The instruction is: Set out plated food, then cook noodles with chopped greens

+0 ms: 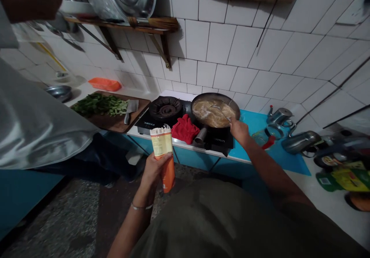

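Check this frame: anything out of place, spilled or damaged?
The red cloth lies bunched on the stove between the bare burner and the pan, which looks odd because fabric could scorch there. No spill or damage stands out.

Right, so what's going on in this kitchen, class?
The person's left hand holds an open packet of thin pale sticks, perhaps dried noodles. The right hand grips a utensil dipped in brownish liquid in a pan on the stove. A red cloth lies to the pan's left. Another person stands at the left, near a board of chopped greens.
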The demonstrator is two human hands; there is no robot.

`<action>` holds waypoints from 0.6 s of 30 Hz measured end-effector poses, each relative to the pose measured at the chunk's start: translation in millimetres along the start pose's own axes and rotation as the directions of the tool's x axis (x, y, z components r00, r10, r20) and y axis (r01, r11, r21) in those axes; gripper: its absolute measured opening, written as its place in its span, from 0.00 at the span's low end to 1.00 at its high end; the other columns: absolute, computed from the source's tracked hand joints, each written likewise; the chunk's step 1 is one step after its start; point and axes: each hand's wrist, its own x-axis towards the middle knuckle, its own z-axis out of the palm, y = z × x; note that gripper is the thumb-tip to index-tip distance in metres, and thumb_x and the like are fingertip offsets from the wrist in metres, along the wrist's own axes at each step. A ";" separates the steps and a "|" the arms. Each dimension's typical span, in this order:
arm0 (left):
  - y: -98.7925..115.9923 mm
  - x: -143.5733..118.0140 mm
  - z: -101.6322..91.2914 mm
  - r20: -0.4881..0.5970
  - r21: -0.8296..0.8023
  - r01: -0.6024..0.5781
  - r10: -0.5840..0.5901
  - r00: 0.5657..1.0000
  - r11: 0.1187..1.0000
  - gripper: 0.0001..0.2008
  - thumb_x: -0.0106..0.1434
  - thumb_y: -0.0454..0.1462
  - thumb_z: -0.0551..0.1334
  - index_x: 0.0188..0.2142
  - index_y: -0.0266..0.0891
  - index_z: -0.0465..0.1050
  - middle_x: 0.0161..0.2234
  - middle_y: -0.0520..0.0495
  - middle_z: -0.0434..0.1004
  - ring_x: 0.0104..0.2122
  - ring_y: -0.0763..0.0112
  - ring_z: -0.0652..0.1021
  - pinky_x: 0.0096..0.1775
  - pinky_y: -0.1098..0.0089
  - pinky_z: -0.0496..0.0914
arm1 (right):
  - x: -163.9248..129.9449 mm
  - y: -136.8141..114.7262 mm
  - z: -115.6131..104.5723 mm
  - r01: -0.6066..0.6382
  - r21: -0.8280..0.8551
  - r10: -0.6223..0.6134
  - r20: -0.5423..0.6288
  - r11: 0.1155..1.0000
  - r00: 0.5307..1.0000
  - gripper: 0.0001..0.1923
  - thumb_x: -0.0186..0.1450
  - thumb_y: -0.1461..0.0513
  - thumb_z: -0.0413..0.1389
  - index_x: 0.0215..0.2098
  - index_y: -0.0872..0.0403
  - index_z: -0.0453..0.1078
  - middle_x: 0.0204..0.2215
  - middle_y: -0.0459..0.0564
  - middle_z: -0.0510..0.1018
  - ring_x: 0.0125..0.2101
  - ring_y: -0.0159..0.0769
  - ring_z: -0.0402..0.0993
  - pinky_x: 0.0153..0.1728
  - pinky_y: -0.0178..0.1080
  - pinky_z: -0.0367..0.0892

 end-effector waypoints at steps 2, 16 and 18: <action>1.2 2.4 -0.7 0.025 -0.008 0.009 -0.008 1.000 1.000 0.30 0.36 0.45 0.79 0.38 0.34 0.77 0.32 0.47 0.80 0.28 0.70 0.76 0.34 0.71 0.71 | -7.2 -3.6 1.6 -0.015 0.001 0.015 0.010 1.000 1.000 0.18 0.73 0.59 0.44 0.55 0.58 0.66 0.42 0.62 0.80 0.42 0.45 0.77 0.39 0.38 0.65; 6.2 21.8 -3.3 0.172 -0.002 0.056 -0.055 0.984 0.998 0.29 0.36 0.45 0.78 0.36 0.33 0.77 0.28 0.48 0.78 0.24 0.74 0.73 0.29 0.72 0.68 | -61.7 -6.7 -44.1 -0.049 -0.029 0.047 -0.085 0.998 0.995 0.18 0.72 0.58 0.46 0.53 0.56 0.70 0.42 0.56 0.80 0.38 0.42 0.75 0.32 0.37 0.56; 4.6 24.4 -3.3 0.183 0.000 0.068 -0.067 0.981 0.998 0.27 0.37 0.45 0.78 0.35 0.33 0.76 0.26 0.50 0.77 0.22 0.75 0.72 0.27 0.73 0.67 | -68.2 3.5 -56.4 -0.025 -0.040 0.020 -0.133 0.999 0.991 0.18 0.72 0.58 0.46 0.53 0.55 0.71 0.43 0.55 0.80 0.39 0.41 0.75 0.32 0.37 0.56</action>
